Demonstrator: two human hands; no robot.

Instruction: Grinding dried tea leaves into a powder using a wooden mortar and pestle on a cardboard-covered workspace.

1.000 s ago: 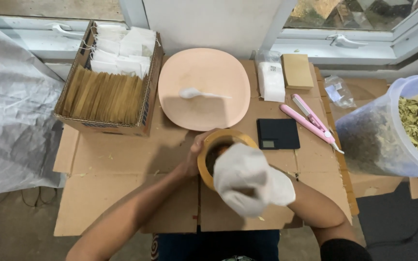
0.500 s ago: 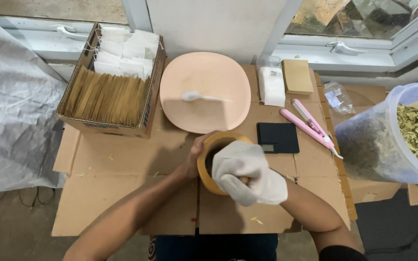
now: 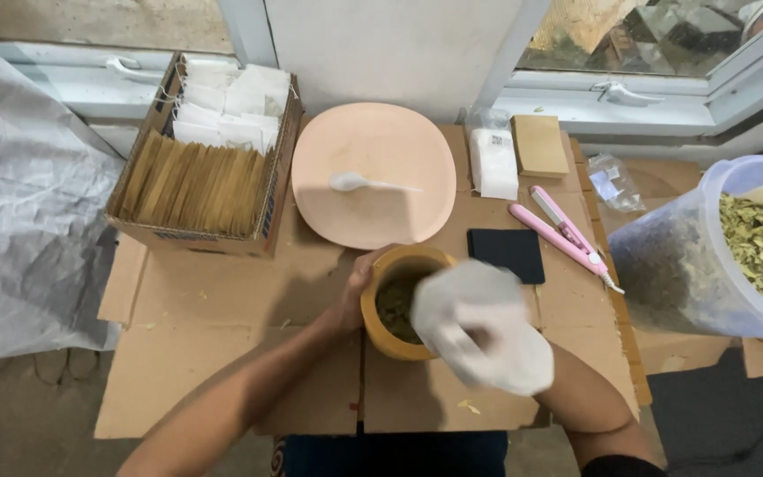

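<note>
A yellow-orange bowl (image 3: 402, 264) with dark dried plant matter (image 3: 392, 308) in it stands on the cardboard-covered table (image 3: 222, 309), right in front of me. My left hand (image 3: 352, 296), bare, grips the bowl's left side. My right hand (image 3: 479, 325) wears a white glove and is blurred. It hovers over the bowl's right half with its fingers curled shut. Whatever may be inside the glove is hidden.
A pink plate (image 3: 381, 146) with a white spoon (image 3: 364, 183) lies behind the bowl. A cardboard box (image 3: 200, 168) of tan and white sachets stands back left. To the right are a black square pad (image 3: 507, 254), a pink hand tool (image 3: 567, 231), small packets (image 3: 494, 163) and a clear tub of dried leaves (image 3: 717, 256).
My gloved right hand has shifted to the right and down over the bowl, so more of the contents shows. The left hand stays on the bowl.
</note>
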